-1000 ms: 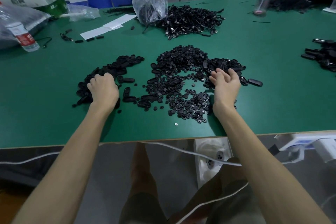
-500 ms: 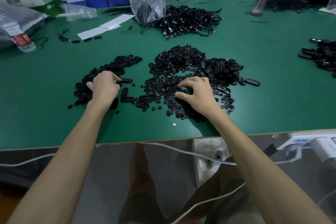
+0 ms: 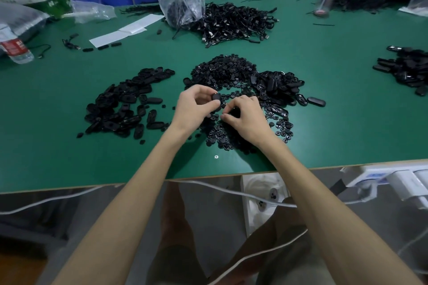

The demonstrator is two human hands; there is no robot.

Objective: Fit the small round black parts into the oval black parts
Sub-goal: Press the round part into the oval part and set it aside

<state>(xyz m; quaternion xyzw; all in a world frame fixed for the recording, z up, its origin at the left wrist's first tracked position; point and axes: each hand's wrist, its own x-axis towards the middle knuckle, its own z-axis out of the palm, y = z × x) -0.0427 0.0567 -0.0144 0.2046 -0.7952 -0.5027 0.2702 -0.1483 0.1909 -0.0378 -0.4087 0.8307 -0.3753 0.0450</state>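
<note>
Where the green table (image 3: pixel 41 150) reaches your far left, a plastic bottle (image 3: pixel 14 51) with a red label sits near the edge of view. Moving right, a loose pile of oval black parts (image 3: pixel 125 104) spreads across the table, just beside your left hand (image 3: pixel 192 111). That hand's grip is closed on a single oval part (image 3: pixel 216 97), pinched between thumb and fingertips and held up over the heap of small round black parts (image 3: pixel 222 71). Your right hand (image 3: pixel 249 119) is just beside the left, its fingers curled down over the round parts, with thumb and forefinger tips drawn together. Whether that grip holds a round part cannot be told, since the tips blend into the black heap beneath. Right of the round heap, a second heap of ovals (image 3: pixel 280 83) lies touching it. Well apart at the far right, another dark pile (image 3: pixel 405 71) sits on the table at the edge of view.
</note>
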